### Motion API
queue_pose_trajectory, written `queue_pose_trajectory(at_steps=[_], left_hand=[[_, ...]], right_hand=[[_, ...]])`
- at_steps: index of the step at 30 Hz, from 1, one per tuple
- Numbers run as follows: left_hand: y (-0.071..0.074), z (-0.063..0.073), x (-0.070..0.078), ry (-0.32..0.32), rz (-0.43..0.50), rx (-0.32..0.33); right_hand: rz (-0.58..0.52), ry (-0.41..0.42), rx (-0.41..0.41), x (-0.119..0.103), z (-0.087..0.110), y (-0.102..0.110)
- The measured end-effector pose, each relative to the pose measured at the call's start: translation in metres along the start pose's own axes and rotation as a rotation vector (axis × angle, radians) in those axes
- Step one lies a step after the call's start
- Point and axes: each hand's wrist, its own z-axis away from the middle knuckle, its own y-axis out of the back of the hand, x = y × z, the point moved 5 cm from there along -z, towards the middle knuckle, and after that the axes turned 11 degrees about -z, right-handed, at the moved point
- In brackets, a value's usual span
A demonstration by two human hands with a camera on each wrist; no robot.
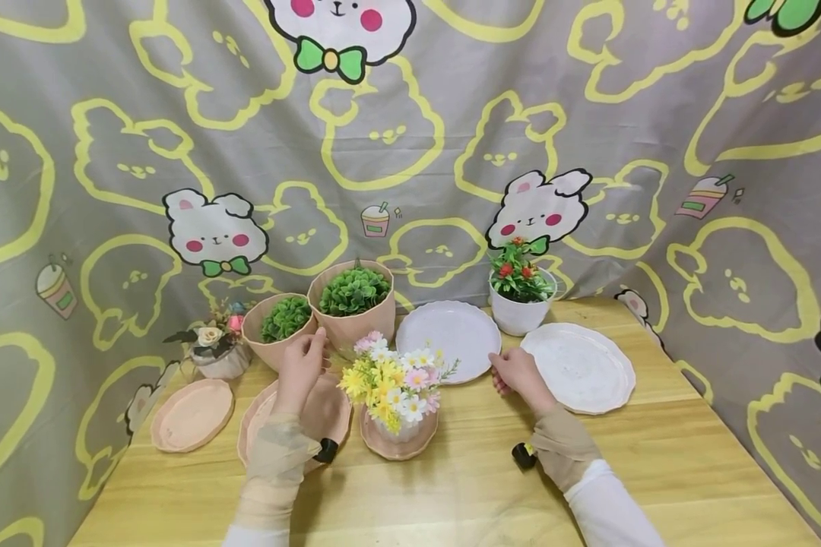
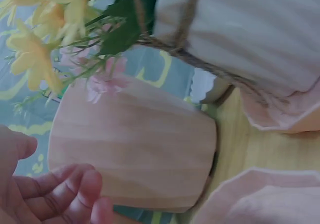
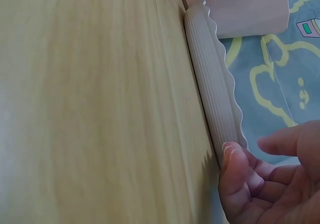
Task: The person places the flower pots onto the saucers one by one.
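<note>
My left hand (image 1: 302,365), its fingers loosely bent and holding nothing, hovers in front of two peach pots of green foliage, the larger pot (image 1: 356,325) and the smaller pot (image 1: 274,351). A peach saucer (image 1: 335,414) lies beneath that hand. Close by on its right, a pale pot with twine (image 2: 250,39) carries yellow, white and pink flowers (image 1: 397,384) and sits on a small peach saucer (image 1: 400,450). My right hand (image 1: 520,374) is at the right rim of a white saucer (image 1: 445,338). Its fingertips (image 3: 234,159) meet the outer side, and the thumb stands apart above the rim.
At the back right, a white pot (image 1: 520,311) holds a red-flowered plant. Another white saucer (image 1: 578,368) lies right of my right hand. On the left are a small peach saucer (image 1: 191,416) and a pale pot (image 1: 222,361) with flowers. A patterned curtain (image 1: 410,152) hangs behind the wooden table (image 1: 479,486).
</note>
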Motion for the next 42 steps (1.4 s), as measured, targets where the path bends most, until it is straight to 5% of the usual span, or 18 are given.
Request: queue_pose_trajectory(at_steps=[12,29,37,42], left_hand=[[0.012,-0.019,0.010,0.101,-0.061,-0.087],[0.018,-0.039,0.024,0.092,-0.272,-0.086],[0.019,-0.049,0.025,0.105,-0.253,-0.138],[0.017,-0.056,0.025,0.075,-0.340,-0.118]], right_hand=[[-0.054,-0.012,0.007,0.007,-0.007,-0.002],[-0.012,-0.027,-0.010,0.009,-0.009,-0.006],[-0.014,-0.033,-0.001,0.008,-0.008,-0.007],[-0.007,-0.043,0.005,0.007,-0.007,-0.006]])
